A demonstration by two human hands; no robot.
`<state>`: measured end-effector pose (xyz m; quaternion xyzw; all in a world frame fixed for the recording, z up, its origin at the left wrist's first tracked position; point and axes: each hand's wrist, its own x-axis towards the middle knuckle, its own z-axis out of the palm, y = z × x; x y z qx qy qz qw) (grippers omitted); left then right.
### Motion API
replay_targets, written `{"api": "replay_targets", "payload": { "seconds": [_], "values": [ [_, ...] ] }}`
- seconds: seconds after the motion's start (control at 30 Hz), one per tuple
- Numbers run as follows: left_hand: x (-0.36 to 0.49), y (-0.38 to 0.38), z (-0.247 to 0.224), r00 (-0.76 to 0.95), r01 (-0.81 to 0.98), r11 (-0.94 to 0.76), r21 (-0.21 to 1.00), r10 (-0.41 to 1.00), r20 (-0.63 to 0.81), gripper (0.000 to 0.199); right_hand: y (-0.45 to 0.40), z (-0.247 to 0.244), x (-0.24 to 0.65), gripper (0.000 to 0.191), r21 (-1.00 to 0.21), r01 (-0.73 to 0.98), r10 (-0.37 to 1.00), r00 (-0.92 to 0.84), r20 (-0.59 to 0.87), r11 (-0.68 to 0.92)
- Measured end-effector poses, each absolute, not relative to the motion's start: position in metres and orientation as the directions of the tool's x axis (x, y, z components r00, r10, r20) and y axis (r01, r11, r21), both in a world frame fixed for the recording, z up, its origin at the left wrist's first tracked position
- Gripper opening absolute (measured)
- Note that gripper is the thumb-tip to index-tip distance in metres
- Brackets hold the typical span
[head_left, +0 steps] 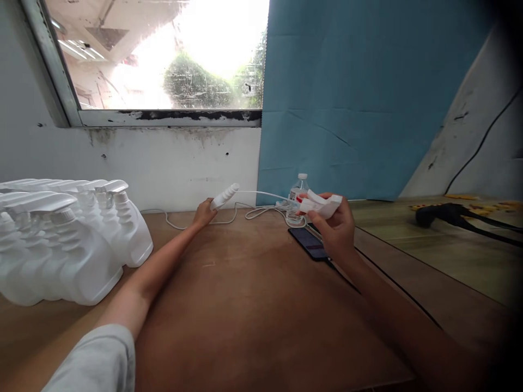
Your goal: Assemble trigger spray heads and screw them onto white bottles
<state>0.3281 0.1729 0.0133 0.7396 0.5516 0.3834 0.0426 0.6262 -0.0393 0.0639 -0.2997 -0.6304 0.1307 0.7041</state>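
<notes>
My left hand (204,212) is closed round a narrow white ribbed bottle (225,196), tilted with its tip up and to the right. In my right hand (338,226) is a white trigger sprayer head (321,204) with a red part at its left side. A thin white dip tube (265,193) runs left from the sprayer to the tip of the ribbed bottle; whether its end is inside the mouth I cannot tell. Most of the ribbed bottle's lower part is hidden by my left hand.
White spray bottles (92,256) stand in rows at the left. A clear water bottle (301,182) is behind my right hand, and a phone (308,243) with a cable lies below it. White cord (261,213) coils by the wall. A black plug (433,215) lies at right.
</notes>
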Motion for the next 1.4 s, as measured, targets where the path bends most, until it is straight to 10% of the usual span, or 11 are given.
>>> {"api": "replay_targets", "payload": {
  "seconds": [0.77, 1.13, 1.4],
  "values": [
    [0.312, 0.060, 0.020, 0.426, 0.574, -0.702, 0.421, 0.696, 0.578, 0.041, -0.038, 0.080, 0.613, 0.031, -0.676, 0.196, 0.691, -0.018, 0.722, 0.711],
    [0.325, -0.028, 0.018, 0.604, 0.102, -0.451, 0.887, 0.737, 0.305, 0.042, -0.033, 0.134, 0.571, 0.024, -0.673, 0.130, 0.678, -0.279, 0.680, 0.728],
    [0.313, -0.019, 0.047, 0.754, 0.198, -0.438, 0.877, 0.640, 0.149, 0.046, -0.032, 0.127, 0.547, 0.023, -0.742, 0.072, 0.713, -0.352, 0.606, 0.667]
  ]
}}
